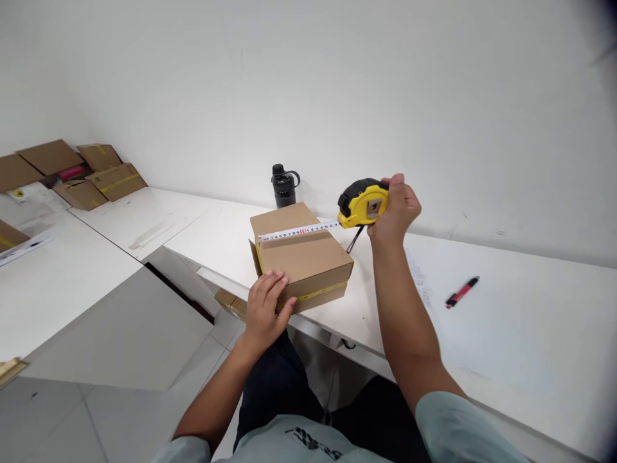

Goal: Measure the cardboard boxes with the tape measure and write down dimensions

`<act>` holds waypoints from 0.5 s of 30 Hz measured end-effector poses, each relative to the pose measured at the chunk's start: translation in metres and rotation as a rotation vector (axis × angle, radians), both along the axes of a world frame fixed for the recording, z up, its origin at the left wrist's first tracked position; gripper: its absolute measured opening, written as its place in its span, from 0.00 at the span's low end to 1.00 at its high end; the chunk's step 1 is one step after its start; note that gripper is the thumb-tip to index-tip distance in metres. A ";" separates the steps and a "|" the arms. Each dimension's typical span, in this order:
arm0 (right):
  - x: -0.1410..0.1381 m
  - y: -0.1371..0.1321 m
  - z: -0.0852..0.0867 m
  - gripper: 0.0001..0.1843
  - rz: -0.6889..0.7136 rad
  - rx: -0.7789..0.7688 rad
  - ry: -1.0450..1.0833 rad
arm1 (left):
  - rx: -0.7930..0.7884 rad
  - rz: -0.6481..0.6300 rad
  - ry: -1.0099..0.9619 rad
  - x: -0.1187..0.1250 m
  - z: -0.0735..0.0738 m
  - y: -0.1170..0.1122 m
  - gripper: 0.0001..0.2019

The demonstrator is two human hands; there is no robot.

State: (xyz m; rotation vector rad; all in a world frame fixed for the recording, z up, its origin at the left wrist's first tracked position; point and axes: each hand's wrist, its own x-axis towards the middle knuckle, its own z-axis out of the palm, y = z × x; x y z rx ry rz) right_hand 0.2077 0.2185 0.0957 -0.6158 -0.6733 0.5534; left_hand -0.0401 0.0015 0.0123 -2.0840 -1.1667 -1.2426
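Observation:
A closed brown cardboard box (308, 257) with yellow tape sits at the near edge of a white table (506, 308). My left hand (267, 307) grips the box's near corner, fingers curled over its top. My right hand (396, 211) is closed round a yellow and black tape measure (361, 203), held just right of the box. Its white blade (299, 232) runs left across the box's top to the far left edge.
A black bottle (284, 186) stands behind the box by the wall. A red and black pen (461, 292) lies on the table to the right. Several cardboard boxes (99, 177) sit on the far left tables. More cardboard (231, 302) shows under the table.

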 end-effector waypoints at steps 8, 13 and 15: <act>0.021 0.009 -0.004 0.28 0.066 -0.095 0.126 | -0.307 0.087 -0.274 -0.052 0.004 0.025 0.15; 0.007 0.020 -0.010 0.30 0.224 -0.221 0.275 | -0.096 0.382 -0.357 -0.077 0.003 0.033 0.21; -0.013 0.021 -0.010 0.29 0.261 -0.264 0.333 | 0.011 0.419 -0.357 -0.063 -0.006 0.026 0.23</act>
